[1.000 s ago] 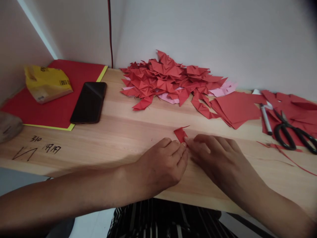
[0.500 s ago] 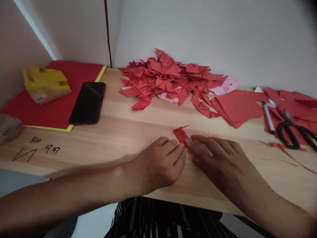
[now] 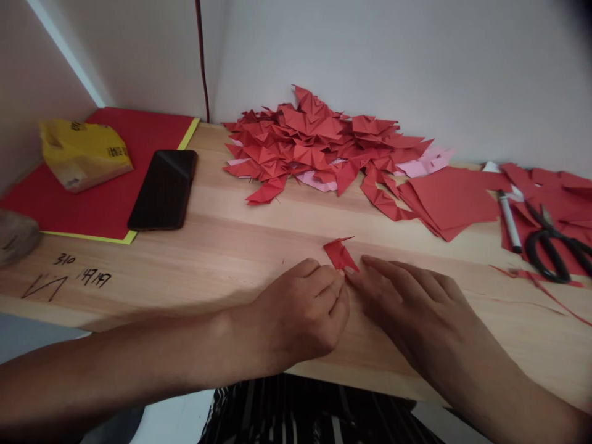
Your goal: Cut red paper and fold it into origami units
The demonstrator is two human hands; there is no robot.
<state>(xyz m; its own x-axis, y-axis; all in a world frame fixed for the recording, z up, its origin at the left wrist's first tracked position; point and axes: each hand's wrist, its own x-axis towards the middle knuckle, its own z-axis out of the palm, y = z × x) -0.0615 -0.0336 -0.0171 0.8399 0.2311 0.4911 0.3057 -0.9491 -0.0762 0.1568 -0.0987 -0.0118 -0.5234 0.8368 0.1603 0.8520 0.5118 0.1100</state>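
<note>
A small folded piece of red paper (image 3: 341, 254) lies on the wooden table between my hands. My left hand (image 3: 311, 308) is curled, its fingertips pinched at the paper's lower edge. From the other side my right hand (image 3: 407, 302) lies low over the table, fingers stretched out together and the thumb and index tip touching the paper's lower right corner. The paper's near edge is partly hidden by my fingers. Beyond it rises a pile of folded red paper pieces (image 3: 314, 142), with some pink ones among them.
Flat red sheets (image 3: 456, 200) lie right of the pile. Farther right are a marker (image 3: 509, 222), black-handled scissors (image 3: 552, 246) and thin red strips (image 3: 541, 280). On the left are a phone (image 3: 163, 190), a yellow packet (image 3: 86, 155) and large red sheets (image 3: 92, 213). A wall stands behind.
The view has shifted slightly. My right fingers have drawn back a little from the paper's right side, showing more of its lower corner. My left hand stays pinched at its edge.
</note>
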